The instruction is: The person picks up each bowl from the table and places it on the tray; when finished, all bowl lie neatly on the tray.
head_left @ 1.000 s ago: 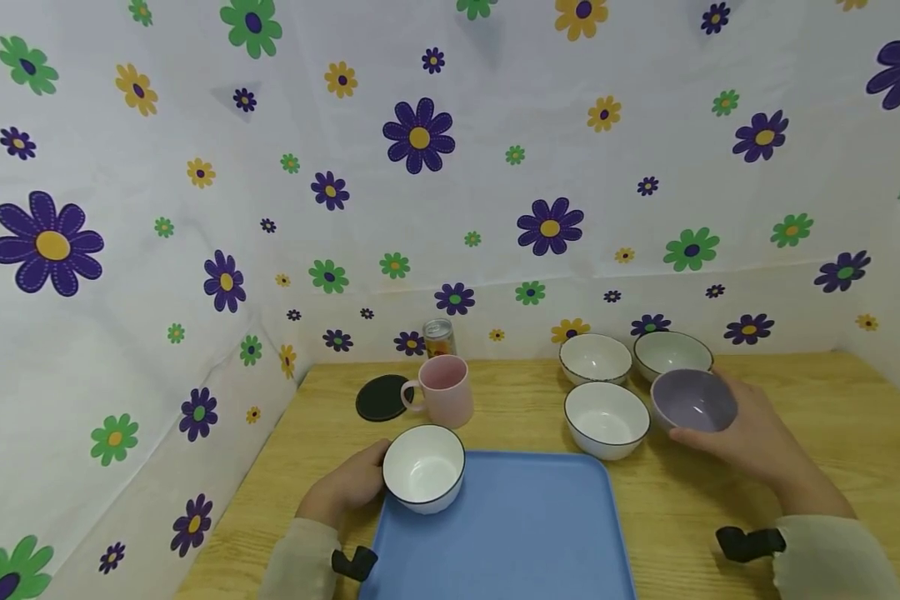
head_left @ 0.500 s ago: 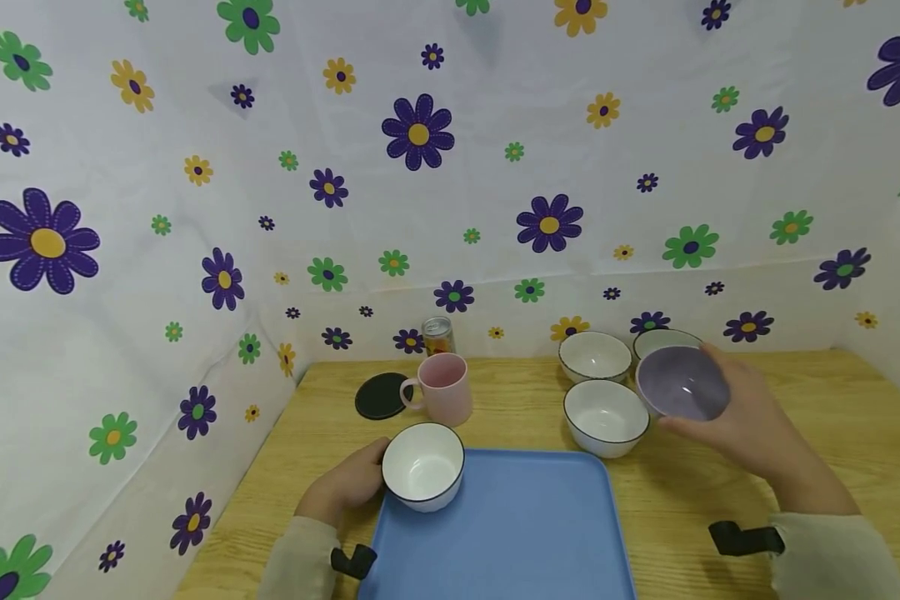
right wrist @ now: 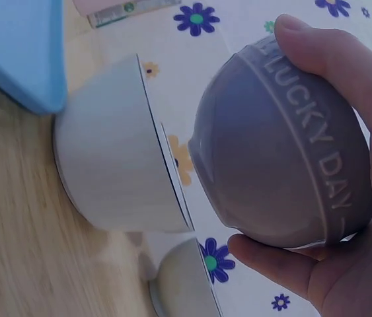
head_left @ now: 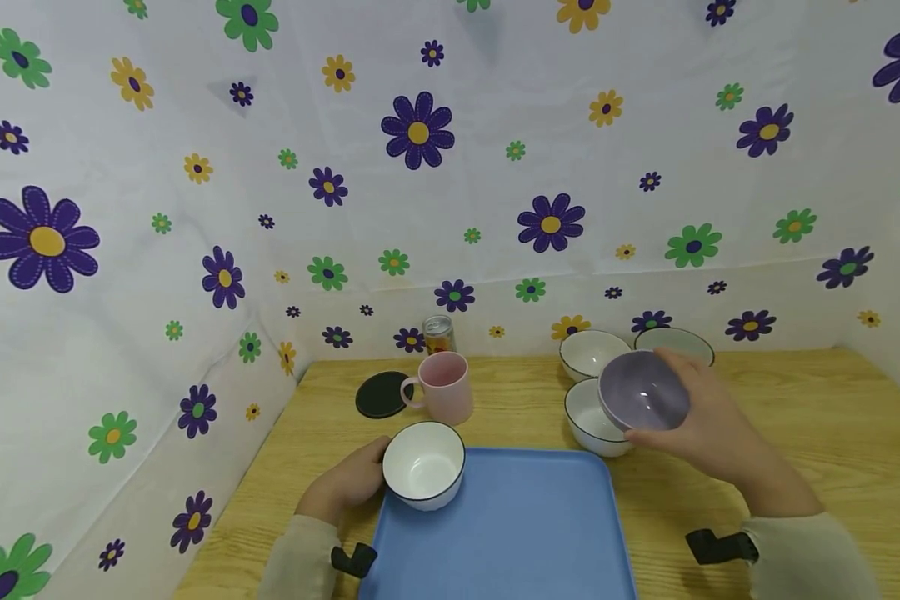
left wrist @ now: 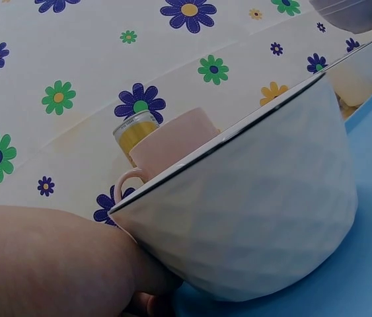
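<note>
In the head view, my left hand (head_left: pixel 348 479) holds the left side of a white bowl (head_left: pixel 423 467) with a dark rim, at the far left corner of the blue tray (head_left: pixel 532 525). Its faceted outside fills the left wrist view, where some fingers are hidden behind it. My right hand (head_left: pixel 708 421) grips a purple bowl (head_left: pixel 643 390) between thumb and fingers, raised and tilted. In the right wrist view this bowl's side reads "LUCKY DAY". It overlaps a white bowl (head_left: pixel 592 421) standing on the table beyond the tray's far right corner.
Two more bowls, one white (head_left: pixel 588 354) and one pale (head_left: pixel 678 343), stand at the back right. A pink mug (head_left: pixel 447 392), a can (head_left: pixel 438 333) and a black round coaster (head_left: pixel 384 395) are at the back left. A flower-patterned cloth (head_left: pixel 487 192) hangs behind the wooden table (head_left: pixel 817 433).
My right hand has lifted the purple bowl and carried it left, from beside the pale bowl to over the nearer white bowl. My left hand and its bowl have stayed in place.
</note>
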{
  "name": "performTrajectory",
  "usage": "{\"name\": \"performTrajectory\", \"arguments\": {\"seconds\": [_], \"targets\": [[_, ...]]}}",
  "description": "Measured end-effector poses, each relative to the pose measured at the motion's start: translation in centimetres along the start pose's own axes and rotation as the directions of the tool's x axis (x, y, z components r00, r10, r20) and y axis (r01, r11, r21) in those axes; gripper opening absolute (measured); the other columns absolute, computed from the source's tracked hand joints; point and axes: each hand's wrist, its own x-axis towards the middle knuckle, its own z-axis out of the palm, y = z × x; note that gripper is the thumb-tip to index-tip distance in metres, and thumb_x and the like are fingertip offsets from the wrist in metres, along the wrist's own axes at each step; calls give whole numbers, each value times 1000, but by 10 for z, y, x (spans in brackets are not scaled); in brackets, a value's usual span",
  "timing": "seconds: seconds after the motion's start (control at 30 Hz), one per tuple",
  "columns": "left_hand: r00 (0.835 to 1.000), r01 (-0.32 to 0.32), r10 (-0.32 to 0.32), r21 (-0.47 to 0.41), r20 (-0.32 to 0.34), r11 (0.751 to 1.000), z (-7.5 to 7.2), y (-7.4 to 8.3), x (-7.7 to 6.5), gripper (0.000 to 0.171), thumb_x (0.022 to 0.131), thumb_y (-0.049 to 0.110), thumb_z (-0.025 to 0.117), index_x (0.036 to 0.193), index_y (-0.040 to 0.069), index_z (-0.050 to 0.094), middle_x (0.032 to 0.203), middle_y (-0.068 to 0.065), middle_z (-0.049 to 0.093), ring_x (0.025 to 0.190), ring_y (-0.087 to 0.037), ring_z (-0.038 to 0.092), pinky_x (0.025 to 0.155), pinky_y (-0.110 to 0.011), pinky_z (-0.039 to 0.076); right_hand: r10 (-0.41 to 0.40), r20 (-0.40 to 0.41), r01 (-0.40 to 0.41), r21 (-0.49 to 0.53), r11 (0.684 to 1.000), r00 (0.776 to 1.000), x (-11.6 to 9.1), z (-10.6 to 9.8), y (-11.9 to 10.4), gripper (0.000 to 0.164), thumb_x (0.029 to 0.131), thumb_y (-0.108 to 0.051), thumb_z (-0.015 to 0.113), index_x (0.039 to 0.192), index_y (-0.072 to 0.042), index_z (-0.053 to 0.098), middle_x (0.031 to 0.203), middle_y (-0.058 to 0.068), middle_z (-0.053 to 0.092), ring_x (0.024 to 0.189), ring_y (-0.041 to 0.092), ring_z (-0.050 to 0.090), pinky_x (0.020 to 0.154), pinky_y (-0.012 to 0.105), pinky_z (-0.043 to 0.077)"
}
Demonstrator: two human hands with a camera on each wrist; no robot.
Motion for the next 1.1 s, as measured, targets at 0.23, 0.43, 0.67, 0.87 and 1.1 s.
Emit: {"name": "performTrajectory", "arguments": {"seconds": [0.23,0.43,0.67,0.87,1.1], "targets": [[1000,-11,11,-3,3,1000,0,-2,1,24,102,7,48,123,9,61,122,-8,63,119,-30,56,107,-60,39,4,56,-5,20,1000,998,1,12,-14,119,66,-47,93,157,-7,27,149,29,32,122,51,43,85,72,48],[1000,-9,10,-13,4,1000,0,-3,1,25,102,8,49,123,10,61,124,-8,63,121,-30,56,108,-60,38,-6,72,3,32,999,997,0,20,-18,118,65,-44,94,157,-9,28,150,26,31,121,48,45,83,68,51],[1000,-10,10,-17,4,1000,-1,-3,0,26,102,7,48,125,9,61,126,-9,63,123,-32,55,108,-60,38,-47,110,38,84,996,993,-1,31,-22,117,65,-50,93,156,-12,30,148,21,35,121,44,47,84,63,53],[1000,-11,11,-13,7,1000,-1,-3,0,25,102,8,49,124,10,61,124,-8,63,120,-30,56,108,-59,39,-96,137,77,136,988,986,-1,40,-26,115,64,-50,93,154,-10,34,145,15,40,122,38,48,87,59,53],[1000,-17,17,-16,6,1000,-2,-3,1,22,101,8,49,120,10,61,117,-6,63,112,-26,57,106,-57,41,-123,141,103,143,984,982,-2,47,-32,112,62,-49,95,151,-10,39,144,12,41,121,37,49,86,56,53]]}}
